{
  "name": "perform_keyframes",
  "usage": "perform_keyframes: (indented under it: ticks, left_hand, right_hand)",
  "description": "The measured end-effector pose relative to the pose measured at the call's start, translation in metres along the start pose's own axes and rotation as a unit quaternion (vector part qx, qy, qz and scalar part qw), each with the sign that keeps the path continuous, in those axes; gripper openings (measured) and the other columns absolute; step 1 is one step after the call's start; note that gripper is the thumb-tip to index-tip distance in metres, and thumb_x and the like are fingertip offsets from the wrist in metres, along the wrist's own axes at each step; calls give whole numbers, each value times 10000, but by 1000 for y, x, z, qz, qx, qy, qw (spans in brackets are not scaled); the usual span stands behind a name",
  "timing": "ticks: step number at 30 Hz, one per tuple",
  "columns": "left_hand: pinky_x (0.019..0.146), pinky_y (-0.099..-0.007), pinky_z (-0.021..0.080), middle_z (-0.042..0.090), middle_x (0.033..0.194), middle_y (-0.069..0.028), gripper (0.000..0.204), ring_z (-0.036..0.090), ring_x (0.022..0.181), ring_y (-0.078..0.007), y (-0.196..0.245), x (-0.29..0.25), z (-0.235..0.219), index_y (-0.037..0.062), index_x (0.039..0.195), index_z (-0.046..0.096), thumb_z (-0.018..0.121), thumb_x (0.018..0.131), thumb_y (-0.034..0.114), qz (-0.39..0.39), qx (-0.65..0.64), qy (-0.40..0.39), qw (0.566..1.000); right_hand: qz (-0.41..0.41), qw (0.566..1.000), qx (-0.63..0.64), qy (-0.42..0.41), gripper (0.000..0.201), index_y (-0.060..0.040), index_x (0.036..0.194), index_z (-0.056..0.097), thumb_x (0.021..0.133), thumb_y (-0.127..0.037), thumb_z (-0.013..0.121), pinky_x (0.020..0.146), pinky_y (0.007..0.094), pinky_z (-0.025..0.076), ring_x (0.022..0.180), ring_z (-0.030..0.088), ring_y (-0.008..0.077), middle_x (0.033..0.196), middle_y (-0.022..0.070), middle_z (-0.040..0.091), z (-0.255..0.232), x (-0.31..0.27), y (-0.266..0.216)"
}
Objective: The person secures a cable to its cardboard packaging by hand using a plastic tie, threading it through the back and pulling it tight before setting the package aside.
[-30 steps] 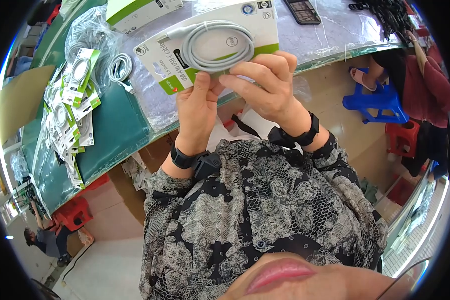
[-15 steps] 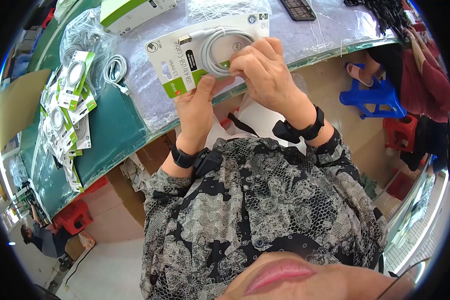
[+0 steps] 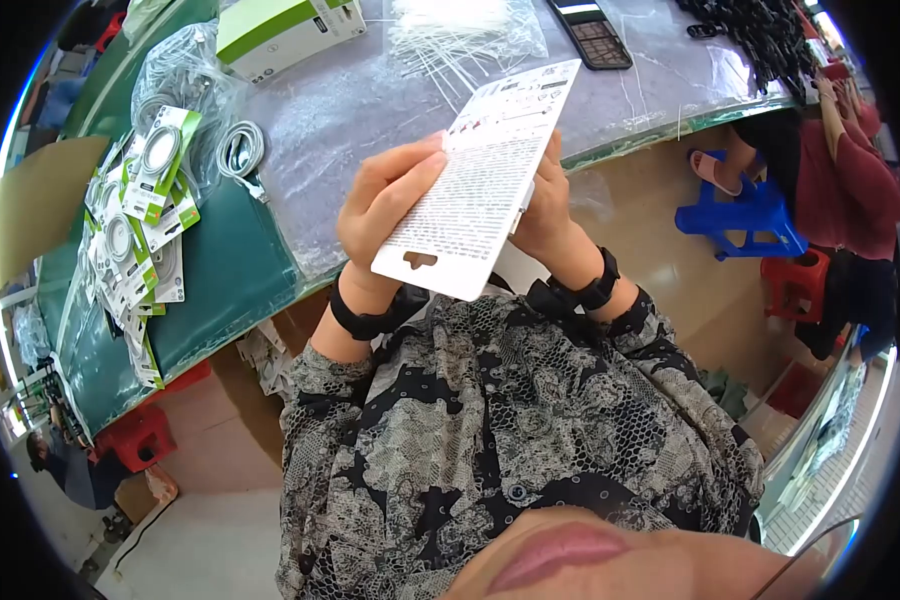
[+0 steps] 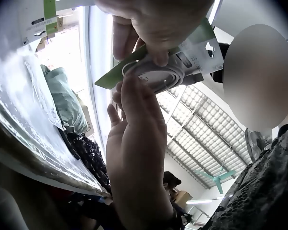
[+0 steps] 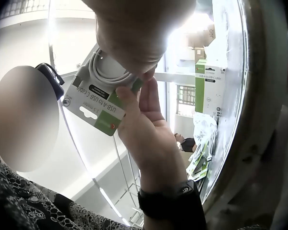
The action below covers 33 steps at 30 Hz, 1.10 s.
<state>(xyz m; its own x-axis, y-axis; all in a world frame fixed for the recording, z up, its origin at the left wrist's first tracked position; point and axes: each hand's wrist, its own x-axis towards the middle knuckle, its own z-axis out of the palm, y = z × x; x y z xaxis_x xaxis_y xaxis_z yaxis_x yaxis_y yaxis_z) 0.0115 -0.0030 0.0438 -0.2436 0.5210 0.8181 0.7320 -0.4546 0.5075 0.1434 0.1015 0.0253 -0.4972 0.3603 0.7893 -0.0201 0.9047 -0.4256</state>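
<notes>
A carded USB cable [image 3: 470,180] is tilted up between both hands, its printed back toward the head view and its hang hole at the lower corner. My left hand [image 3: 390,200] grips the card's left edge, fingers over the back and thumb in front. Behind the card, partly hidden in the head view, my right hand [image 3: 545,205] holds it at the coil side. In the left wrist view the right hand's fingertips are at the coiled white cable [image 4: 158,76]. The right wrist view shows the left thumb pressing the printed front beside the coil [image 5: 103,69].
Several carded cables [image 3: 135,225] lie heaped on the green table part [image 3: 225,265], near a loose coiled cable [image 3: 240,150] and a plastic bag [image 3: 175,65]. Farther back are a green-white box [image 3: 290,35], white ties [image 3: 460,35], a phone-like black object [image 3: 592,35] and black cables [image 3: 760,45].
The card has turned from its front to its back in the head view, its hang-hole end swinging down toward the body. The left fingers now lie over the back; the right hand is behind it.
</notes>
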Motion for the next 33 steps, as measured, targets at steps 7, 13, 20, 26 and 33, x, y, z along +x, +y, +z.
perform_keyframes:
  ticks: [7, 13, 20, 26, 33]
  left_hand:
    - [795, -288, 535, 619, 1036, -162, 328, 646, 967, -292, 9, 15, -5, -22, 1015, 645, 720, 697, 4, 49, -12, -13, 999]
    - [831, -322, 538, 603, 1061, -174, 322, 634, 995, -321, 16, 15, -4, -20, 1023, 641, 715, 709, -4, 33, -38, -25, 998]
    - [873, -374, 532, 589, 1084, -193, 310, 617, 1021, -351, 21, 10, 0, -31, 1037, 633, 700, 735, -2, 2, -100, -22, 995]
    - [878, -400, 530, 597, 1081, -195, 283, 614, 1028, -359, 21, 15, -2, -46, 1011, 637, 692, 736, -3, 25, -79, -39, 996]
    - [872, -400, 531, 620, 1053, -208, 264, 621, 1017, -364, 17, 16, -2, -63, 989, 642, 671, 736, 4, 50, -66, -58, 995]
  right_hand:
    - [332, 871, 361, -23, 245, -36, 977, 632, 736, -66, 667, 825, 332, 393, 907, 564, 235, 988, 66, 625, 8, -20, -10]
    - [375, 805, 460, -5, 240, -27, 1007, 610, 775, -85, 636, 815, 328, 421, 914, 576, 227, 1013, 82, 614, 5, -16, -10]
    - [422, 704, 572, 17, 239, -17, 1042, 583, 821, -107, 599, 802, 324, 453, 922, 590, 219, 1042, 102, 602, -17, -31, -37]
    - [446, 608, 656, 38, 243, -8, 1073, 561, 861, -125, 567, 792, 320, 481, 929, 602, 211, 1067, 119, 592, -18, -26, -34]
    - [463, 483, 741, 62, 251, 3, 1108, 535, 907, -147, 530, 779, 316, 514, 937, 616, 203, 1096, 139, 579, -37, -32, -48]
